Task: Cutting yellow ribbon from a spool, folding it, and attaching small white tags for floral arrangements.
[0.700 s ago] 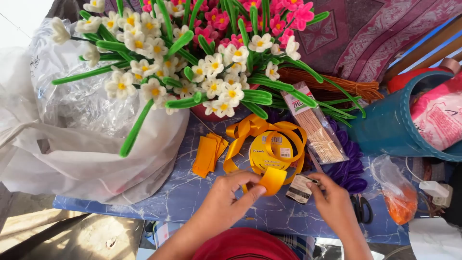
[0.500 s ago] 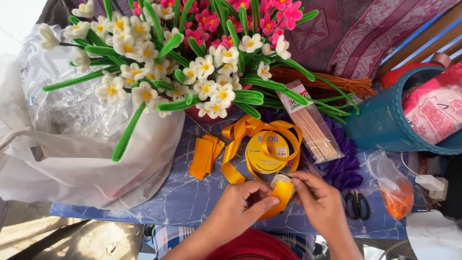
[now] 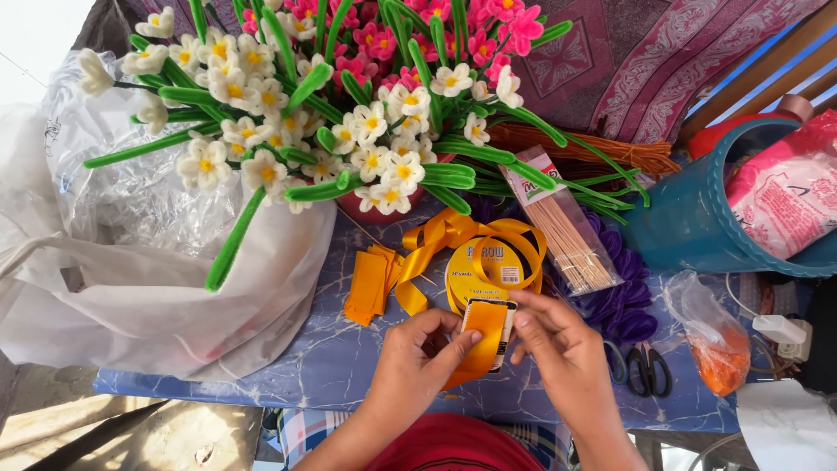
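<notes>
Bright, even daylight, overexposed at the top left corner, with soft shadows, sharp focus and slight wide-angle edge distortion.

A small handmade-craft work spot, probably at a home or stall. A blue marbled table (image 3: 261,384) is crowded with handmade white and pink flowers (image 3: 349,113), a yellow ribbon spool (image 3: 497,262), cut ribbon pieces (image 3: 368,283), skewer sticks (image 3: 571,231), scissors (image 3: 647,371) and plastic bags (image 3: 131,262).

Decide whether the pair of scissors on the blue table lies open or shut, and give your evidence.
Shut, as far as shown. The scissors lie flat on the table right of the right hand, handles side by side; the blades are hidden.
</notes>
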